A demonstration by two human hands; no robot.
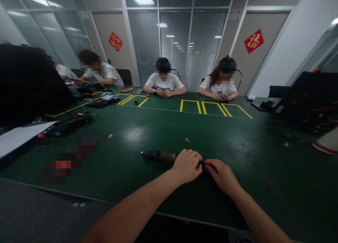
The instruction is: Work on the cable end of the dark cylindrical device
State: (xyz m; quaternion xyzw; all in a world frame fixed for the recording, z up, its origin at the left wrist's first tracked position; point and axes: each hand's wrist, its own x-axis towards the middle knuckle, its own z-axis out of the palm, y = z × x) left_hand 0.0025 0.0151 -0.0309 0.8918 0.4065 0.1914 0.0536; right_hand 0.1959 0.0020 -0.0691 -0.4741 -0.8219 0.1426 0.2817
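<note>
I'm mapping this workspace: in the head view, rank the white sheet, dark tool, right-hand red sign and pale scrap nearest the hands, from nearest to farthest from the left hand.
1. Dark tool: in the left hand.
2. Pale scrap: just beyond that hand.
3. White sheet: far left.
4. Red sign: far background, right.

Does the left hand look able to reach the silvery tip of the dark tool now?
Probably yes: the left hand holds the dark tool, and nothing visible covers its silvery tip.
</note>
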